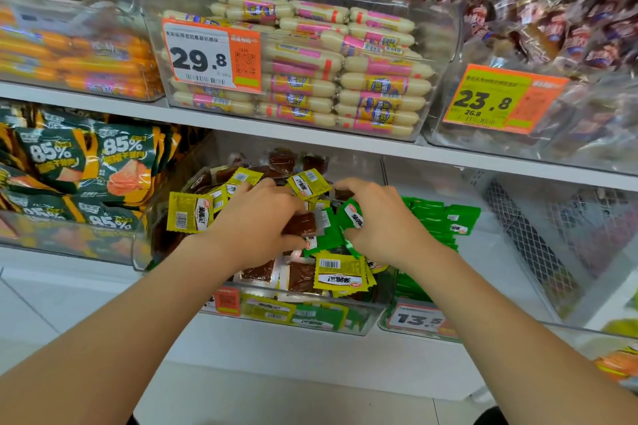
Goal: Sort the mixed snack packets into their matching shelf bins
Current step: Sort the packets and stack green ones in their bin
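Two bare hands reached into a clear plastic bin (pixel 141 252) heaped with flat, crinkly, saw-edged yellow packets (pixel 189 213) and darker ones. The left hand (pixel 255 217) curled its fingers round a glossy brown packet (pixel 301 225). The right hand (pixel 383 217) gripped a shiny green packet (pixel 349 217) under bent fingers. The fingertips were buried among wrappers. Stacked green packets (pixel 445 217) sat just right, partly hidden behind the right wrist.

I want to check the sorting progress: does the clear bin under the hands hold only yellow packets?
No, green packets and brown packets lie among the yellow packets in that clear bin.
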Motion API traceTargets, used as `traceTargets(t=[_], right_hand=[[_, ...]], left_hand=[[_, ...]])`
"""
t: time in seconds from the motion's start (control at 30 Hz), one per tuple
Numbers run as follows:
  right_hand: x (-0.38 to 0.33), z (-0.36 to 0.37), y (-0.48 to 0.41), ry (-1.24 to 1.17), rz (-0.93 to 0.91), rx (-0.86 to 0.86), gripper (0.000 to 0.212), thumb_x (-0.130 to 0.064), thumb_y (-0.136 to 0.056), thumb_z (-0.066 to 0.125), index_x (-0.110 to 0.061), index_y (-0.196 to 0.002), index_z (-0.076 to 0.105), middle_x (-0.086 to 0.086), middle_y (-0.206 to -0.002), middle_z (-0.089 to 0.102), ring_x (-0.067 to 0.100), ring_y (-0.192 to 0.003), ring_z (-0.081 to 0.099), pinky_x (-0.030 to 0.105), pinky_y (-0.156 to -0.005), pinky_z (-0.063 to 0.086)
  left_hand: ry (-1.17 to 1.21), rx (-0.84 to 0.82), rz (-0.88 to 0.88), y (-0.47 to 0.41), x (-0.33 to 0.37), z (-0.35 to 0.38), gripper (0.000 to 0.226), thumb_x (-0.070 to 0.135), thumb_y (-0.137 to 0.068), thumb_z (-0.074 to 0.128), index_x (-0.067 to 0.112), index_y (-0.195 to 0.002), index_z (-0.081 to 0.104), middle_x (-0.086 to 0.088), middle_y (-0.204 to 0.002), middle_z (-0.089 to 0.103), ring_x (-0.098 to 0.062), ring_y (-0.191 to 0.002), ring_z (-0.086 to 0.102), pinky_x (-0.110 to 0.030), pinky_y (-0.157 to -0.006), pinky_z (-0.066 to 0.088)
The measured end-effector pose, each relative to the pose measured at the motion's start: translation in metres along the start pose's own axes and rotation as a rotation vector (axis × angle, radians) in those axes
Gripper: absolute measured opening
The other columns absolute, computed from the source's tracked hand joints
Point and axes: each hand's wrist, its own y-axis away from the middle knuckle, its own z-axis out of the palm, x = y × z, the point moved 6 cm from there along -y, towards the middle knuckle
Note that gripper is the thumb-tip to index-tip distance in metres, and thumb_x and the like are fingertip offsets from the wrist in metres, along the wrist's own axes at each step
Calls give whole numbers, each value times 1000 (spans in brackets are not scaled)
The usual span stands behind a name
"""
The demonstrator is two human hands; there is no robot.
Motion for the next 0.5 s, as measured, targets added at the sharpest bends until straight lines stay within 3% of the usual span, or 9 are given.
traceTargets(t=[0.1, 0.17, 0.2, 0.33, 0.4, 0.47, 0.5], right_hand=[[1, -2, 3, -26, 20, 21, 66, -8, -90, 76, -27, -148, 51, 3, -141, 60, 27, -138, 44, 38, -102, 44], [1, -4, 4, -102, 33, 104, 54, -12, -92, 77, -28, -140, 59, 3, -132, 64, 27, -133, 46, 37, -97, 43], [1, -6, 4, -145, 45, 160, 50, -14, -92, 77, -30, -137, 61, 1, -126, 65, 26, -130, 46, 36, -96, 41], [-2, -9, 1, -326, 87, 335, 40, -21, -88, 83, -30, -125, 68, -9, -105, 66, 20, -110, 59, 28, -87, 40], [-10, 1, -1, -382, 83, 231, 46, -27, -83, 88, -26, -124, 69, -4, -106, 71, 16, -99, 66, 28, -83, 49], [-18, 20, -1, -162, 35, 54, 60, -36, -82, 88, -19, -134, 63, 4, -124, 65, 22, -114, 60, 32, -94, 49], [-21, 30, -1, -48, 18, -26, 63, -38, -84, 86, -15, -137, 60, 8, -130, 58, 27, -122, 55, 37, -100, 47]], left_hand=[[169, 118, -1, 5, -7, -9, 18, 40, -106, 48, 26, -99, 56, 7, -77, 58, -24, -87, 56, -41, -78, 42], [322, 186, -64, 7, -16, -12, 7, 25, -107, 48, 19, -103, 50, 5, -66, 52, -23, -66, 53, -39, -61, 31], [353, 222, -100, 8, -19, -13, 6, 22, -107, 47, 17, -108, 51, 3, -66, 53, -22, -64, 51, -38, -60, 29], [291, 292, -190, 7, -27, -13, 17, 22, -105, 46, 16, -95, 59, 4, -66, 51, -28, -82, 44, -43, -77, 36], [272, 318, -190, 9, -26, -13, 18, 22, -101, 52, 18, -86, 61, 3, -62, 50, -28, -79, 45, -45, -77, 44], [201, 360, -194, 13, -26, -15, 9, 23, -98, 58, 18, -98, 65, 3, -72, 55, -30, -82, 51, -46, -76, 49], [155, 371, -212, 14, -26, -15, 17, 23, -96, 62, 18, -112, 65, -1, -86, 59, -32, -88, 55, -47, -77, 50]])
